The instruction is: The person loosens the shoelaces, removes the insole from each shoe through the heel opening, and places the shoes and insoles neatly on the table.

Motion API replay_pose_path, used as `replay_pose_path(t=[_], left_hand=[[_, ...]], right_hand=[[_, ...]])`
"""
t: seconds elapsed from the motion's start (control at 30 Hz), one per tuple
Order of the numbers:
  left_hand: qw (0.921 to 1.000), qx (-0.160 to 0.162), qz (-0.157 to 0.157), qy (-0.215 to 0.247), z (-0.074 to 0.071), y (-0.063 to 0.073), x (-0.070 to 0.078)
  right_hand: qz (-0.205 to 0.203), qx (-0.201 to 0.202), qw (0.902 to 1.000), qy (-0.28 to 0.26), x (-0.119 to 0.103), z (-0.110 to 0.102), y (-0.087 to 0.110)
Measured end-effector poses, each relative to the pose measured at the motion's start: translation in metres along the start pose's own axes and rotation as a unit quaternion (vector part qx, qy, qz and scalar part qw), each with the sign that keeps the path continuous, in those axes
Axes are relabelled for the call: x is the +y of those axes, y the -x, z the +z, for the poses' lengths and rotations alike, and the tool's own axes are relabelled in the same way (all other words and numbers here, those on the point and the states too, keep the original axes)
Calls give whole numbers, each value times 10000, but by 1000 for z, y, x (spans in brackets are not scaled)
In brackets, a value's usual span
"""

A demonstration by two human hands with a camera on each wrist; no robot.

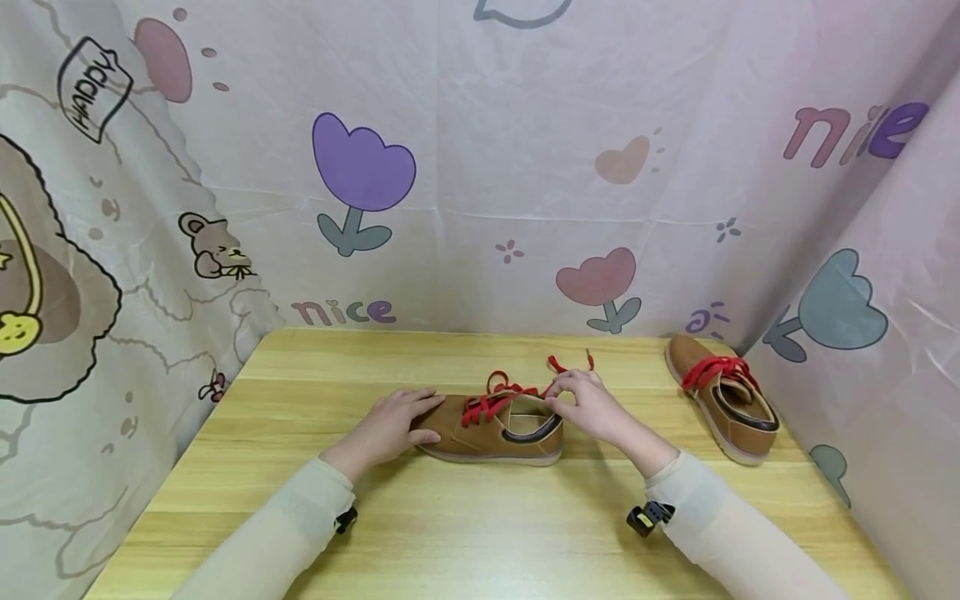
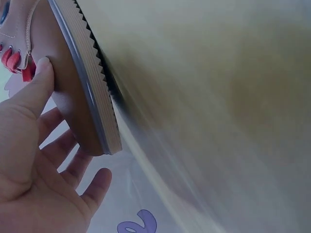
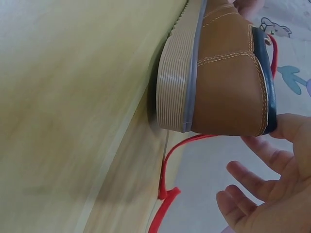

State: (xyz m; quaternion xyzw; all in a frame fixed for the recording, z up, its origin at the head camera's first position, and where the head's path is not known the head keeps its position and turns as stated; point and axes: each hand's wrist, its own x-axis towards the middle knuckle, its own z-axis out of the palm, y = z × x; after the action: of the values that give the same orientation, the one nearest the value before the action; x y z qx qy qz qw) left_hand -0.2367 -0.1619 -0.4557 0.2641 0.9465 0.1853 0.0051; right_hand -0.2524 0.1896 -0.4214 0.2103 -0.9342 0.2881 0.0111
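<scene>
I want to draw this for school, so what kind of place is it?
Probably a little indoor tabletop corner: a wooden table with cartoon-printed cloth hung on three sides.

Wood-grain table (image 1: pixel 465 533): brown shoe (image 1: pixel 486 440) mid-table, second shoe (image 1: pixel 711 407) near right edge.

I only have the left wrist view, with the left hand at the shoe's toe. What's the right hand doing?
Observer: The right hand is at the heel end of the brown shoe, thumb and index finger pinching its rim.
Operator: I can't see past the toe. Any loose lace back there?
Observer: Yes, the right wrist view shows a red lace trailing past the heel onto the table.
Operator: Is the other shoe around?
Observer: Yes, a second shoe stands near the table's right edge, also with red laces.
</scene>
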Motion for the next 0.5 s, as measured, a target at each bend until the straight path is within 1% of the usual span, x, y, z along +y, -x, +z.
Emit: replay_pose_path(t=[0.27, 0.5], left_hand=[[10000, -78, -8, 36, 0, -4, -4], [9999, -79, -3, 92, -2, -9, -8]], right_hand=[[-49, 46, 10000, -25, -1, 1, 3], [-36, 18, 10000, -9, -2, 2, 6]])
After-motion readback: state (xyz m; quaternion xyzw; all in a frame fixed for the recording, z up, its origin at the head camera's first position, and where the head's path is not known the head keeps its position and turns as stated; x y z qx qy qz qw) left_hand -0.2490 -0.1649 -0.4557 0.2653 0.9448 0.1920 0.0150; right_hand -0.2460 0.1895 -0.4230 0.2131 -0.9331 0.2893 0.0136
